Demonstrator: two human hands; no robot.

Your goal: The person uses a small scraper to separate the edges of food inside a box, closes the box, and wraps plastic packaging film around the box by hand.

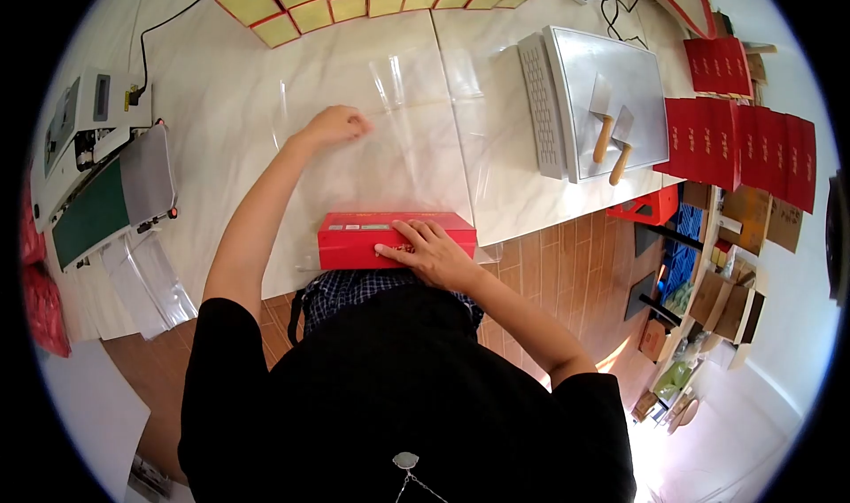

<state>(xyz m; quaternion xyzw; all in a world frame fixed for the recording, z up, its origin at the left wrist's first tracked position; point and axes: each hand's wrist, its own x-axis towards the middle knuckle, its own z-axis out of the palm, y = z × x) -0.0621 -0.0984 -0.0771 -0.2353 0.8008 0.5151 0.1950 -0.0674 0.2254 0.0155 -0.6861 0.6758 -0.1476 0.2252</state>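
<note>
Red box [345, 248] at the near edge of the bench [212, 104], my right hand [434, 257] spread on it, left hand [338, 125] curled over bench, can't tell if pinching; could tip off if I press toward myself.

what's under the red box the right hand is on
Clear film sticks out past both ends of the red box; what lies directly beneath is hidden by the box itself.
</note>
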